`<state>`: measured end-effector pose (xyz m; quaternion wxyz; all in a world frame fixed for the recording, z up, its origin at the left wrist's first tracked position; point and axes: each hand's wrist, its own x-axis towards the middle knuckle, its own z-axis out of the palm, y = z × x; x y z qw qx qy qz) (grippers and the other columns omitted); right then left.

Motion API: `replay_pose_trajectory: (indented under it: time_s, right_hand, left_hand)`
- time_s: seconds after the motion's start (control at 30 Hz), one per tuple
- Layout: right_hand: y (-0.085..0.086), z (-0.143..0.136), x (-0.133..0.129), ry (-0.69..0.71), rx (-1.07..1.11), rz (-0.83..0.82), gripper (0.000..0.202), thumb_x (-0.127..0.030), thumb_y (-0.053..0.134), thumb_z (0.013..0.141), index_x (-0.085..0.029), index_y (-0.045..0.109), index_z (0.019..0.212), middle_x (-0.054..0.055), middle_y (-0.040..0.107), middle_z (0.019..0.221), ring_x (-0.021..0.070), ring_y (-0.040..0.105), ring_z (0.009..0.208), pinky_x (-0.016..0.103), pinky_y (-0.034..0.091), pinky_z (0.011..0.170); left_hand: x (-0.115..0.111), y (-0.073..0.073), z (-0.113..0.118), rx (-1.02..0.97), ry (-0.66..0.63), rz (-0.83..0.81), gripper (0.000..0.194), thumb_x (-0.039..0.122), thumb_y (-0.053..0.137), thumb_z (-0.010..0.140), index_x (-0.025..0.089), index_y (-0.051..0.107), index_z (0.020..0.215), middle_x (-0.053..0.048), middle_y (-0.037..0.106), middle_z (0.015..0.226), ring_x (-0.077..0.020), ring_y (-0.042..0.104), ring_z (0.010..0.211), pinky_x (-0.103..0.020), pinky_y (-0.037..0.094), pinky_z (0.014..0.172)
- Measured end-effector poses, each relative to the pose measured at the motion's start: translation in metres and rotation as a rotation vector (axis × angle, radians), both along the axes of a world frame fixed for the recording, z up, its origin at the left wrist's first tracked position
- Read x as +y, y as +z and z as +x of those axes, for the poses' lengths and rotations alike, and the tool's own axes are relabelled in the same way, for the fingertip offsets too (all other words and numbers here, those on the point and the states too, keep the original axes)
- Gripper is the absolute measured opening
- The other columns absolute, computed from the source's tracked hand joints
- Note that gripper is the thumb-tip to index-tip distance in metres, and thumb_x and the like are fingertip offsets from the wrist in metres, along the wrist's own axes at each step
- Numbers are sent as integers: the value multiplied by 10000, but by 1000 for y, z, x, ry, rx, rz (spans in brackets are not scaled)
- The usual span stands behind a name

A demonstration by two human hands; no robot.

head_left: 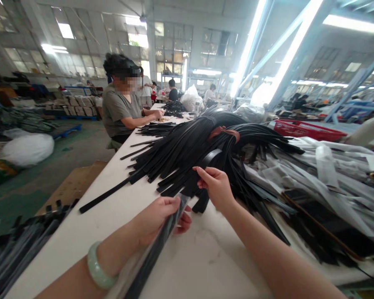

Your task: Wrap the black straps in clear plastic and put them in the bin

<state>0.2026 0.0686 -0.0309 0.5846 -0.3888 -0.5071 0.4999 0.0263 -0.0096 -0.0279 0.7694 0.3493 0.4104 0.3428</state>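
A black strap (pixel 157 253) partly inside a clear plastic sleeve runs from the bottom edge up between my hands. My left hand (pixel 162 218), with a pale green bangle on its wrist, is closed round the sleeve near its upper end. Higher and to the right, my right hand (pixel 215 185) pinches the bare part of the strap between thumb and fingers. Just beyond them lies a large heap of black straps (pixel 174 149) on the white table (pixel 218 257), with a reddish-brown tie (pixel 226 132) round one bundle.
Clear plastic sleeves (pixel 324 162) and a dark phone (pixel 330 220) lie on the right. Behind them is a red basket (pixel 308 129). A person (pixel 121 104) works at the table's far left side. More sleeved straps (pixel 28 245) stand low at the left.
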Motion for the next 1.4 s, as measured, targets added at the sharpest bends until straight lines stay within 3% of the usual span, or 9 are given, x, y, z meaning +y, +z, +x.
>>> replay_pose_trajectory:
  time_s: [0.1,0.23,0.4,0.6,0.8,0.93,1.03,1.23,1.4]
  right_hand:
    - [2,-3,-5,41,-75,-6,324,-424,762,671,-132,718,805,-7,597,531,99,531,458,216,458,453]
    - [-2,-13,-18,254,-142,-65,308,-416,763,663,-130,658,706,-3,604,505,101,536,420,214,449,423]
    - [-2,-13,-23,603,-183,-121,292,-397,756,686,-136,630,722,-13,599,560,88,546,465,191,432,446]
    - [0,1,-4,235,83,-123,339,-468,722,716,-135,688,772,-50,474,460,61,412,410,174,320,381]
    - [-8,-12,-16,498,-257,-132,386,-485,730,698,-122,652,589,-8,535,463,76,448,436,202,328,429]
    - [-10,-12,-11,329,-17,-150,358,-492,722,708,-144,642,693,-31,524,532,70,428,447,200,317,428]
    - [-7,-7,-7,212,42,-100,358,-453,726,711,-156,575,581,-37,491,503,63,380,421,208,270,406]
    - [-6,-15,-19,526,-262,-41,441,-499,638,783,-157,527,528,-47,460,426,59,373,387,200,242,394]
    - [-14,-24,-23,451,-125,-96,447,-569,548,833,-165,523,643,-45,507,480,57,395,367,182,285,365]
  left_hand:
    - [-1,-2,-2,-17,-66,-1,296,381,576,868,92,634,844,-10,558,588,-75,491,479,-260,510,565]
    - [0,-3,-1,-78,-39,-14,337,408,497,907,109,592,787,47,405,529,-27,281,423,-123,272,405]
    - [-1,-4,1,-54,-44,5,313,409,509,898,120,581,804,34,413,569,-39,280,461,-136,235,430]
    - [-1,-8,1,6,-53,37,323,418,516,890,116,588,801,39,406,560,-40,273,456,-154,219,434]
    - [2,-9,1,30,28,91,292,417,567,855,131,561,797,50,399,565,-35,251,458,-150,185,425]
    - [3,-10,0,67,25,83,326,457,580,834,135,553,792,61,386,545,-32,234,441,-156,164,413]
    - [3,-9,1,86,7,97,357,483,604,808,130,560,792,63,387,540,-33,241,437,-161,169,409]
    - [4,-5,-1,98,75,144,364,496,610,799,141,537,762,68,388,527,-31,235,436,-154,167,409]
    - [7,-8,-3,126,26,149,412,545,613,775,142,528,764,75,394,513,-25,211,420,-147,161,394]
